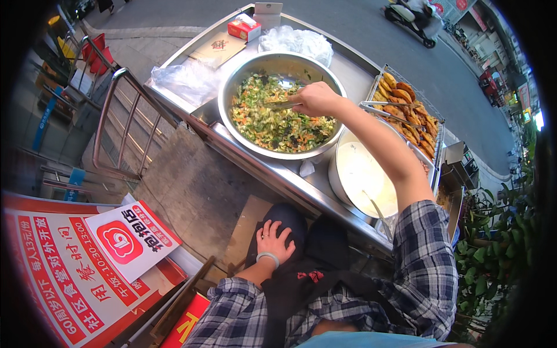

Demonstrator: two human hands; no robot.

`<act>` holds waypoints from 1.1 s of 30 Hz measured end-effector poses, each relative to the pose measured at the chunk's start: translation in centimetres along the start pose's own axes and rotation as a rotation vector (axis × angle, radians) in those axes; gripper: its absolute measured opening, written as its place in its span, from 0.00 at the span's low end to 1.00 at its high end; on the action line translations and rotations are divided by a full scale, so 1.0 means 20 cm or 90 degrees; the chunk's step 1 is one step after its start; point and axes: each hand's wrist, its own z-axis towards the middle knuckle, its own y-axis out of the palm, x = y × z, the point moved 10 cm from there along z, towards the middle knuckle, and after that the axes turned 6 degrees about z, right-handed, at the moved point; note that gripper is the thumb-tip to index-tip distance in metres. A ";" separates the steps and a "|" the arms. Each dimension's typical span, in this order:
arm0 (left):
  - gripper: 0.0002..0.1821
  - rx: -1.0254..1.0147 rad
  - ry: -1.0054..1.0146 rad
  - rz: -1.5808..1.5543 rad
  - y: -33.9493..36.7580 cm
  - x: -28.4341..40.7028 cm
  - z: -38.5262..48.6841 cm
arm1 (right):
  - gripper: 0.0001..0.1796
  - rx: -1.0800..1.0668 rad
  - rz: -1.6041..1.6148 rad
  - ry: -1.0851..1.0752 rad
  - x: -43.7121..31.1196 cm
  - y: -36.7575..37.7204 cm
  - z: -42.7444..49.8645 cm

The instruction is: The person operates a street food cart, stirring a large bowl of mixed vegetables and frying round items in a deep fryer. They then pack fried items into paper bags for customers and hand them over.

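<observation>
My right hand grips a metal utensil over a wide steel bowl. The utensil's working end is blurred among chopped vegetables, mixed green, orange and dark pieces. My left hand lies on my knee with fingers apart, holding nothing; a ring and a pale bracelet are on it. Partly under my right forearm stands a pot of creamy white batter, with a long handle leaning out over its rim.
Fried golden pieces fill a wire rack at right, with metal tongs across them. The steel cart also carries plastic bags, a tissue box and paper bags. A metal railing and printed signs stand left.
</observation>
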 end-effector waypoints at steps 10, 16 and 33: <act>0.22 -0.019 -0.011 -0.012 0.00 0.00 0.00 | 0.13 -0.127 -0.057 -0.006 -0.24 -0.25 -0.28; 0.22 -0.011 -0.006 -0.011 0.00 0.00 0.00 | 0.11 -0.163 -0.087 0.132 -0.03 -0.15 -0.27; 0.21 -0.004 -0.004 -0.006 -0.01 0.00 0.00 | 0.14 -0.075 -0.021 0.310 0.37 0.10 -0.23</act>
